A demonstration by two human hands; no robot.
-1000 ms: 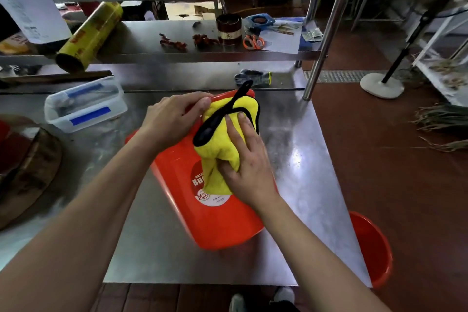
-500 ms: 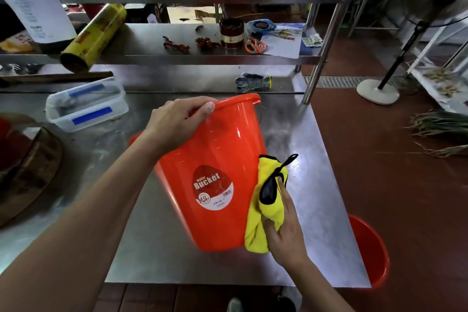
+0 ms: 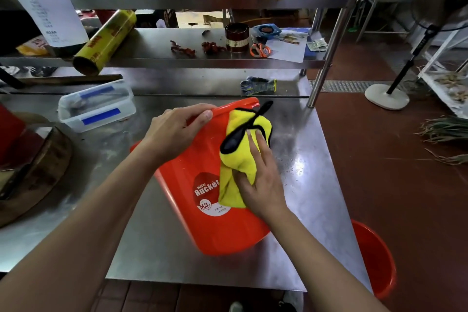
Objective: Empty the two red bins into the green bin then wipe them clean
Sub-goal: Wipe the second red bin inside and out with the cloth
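Note:
A red bin (image 3: 202, 220) with a white "Bucket" label lies tilted on the steel table (image 3: 304, 185), its mouth facing away from me. My left hand (image 3: 174, 134) grips its rim at the far end. My right hand (image 3: 260, 182) presses a yellow cloth (image 3: 240, 157) with black trim against the bin's upper side, thumb pinching the cloth. A second red bin (image 3: 377, 261) stands on the floor at the table's right front corner. The green bin is out of sight.
A clear lidded container (image 3: 96, 106) sits at the table's left, beside a round wooden board (image 3: 33, 175). A glove (image 3: 258, 86) lies behind the bin. Shelves above hold a film roll (image 3: 106, 40), scissors (image 3: 260, 49) and trays. A fan stand (image 3: 387, 96) is on the right floor.
My right hand swept the cloth down to the bin's lower right side, then back up to its upper side near the rim. My left hand kept its grip on the rim.

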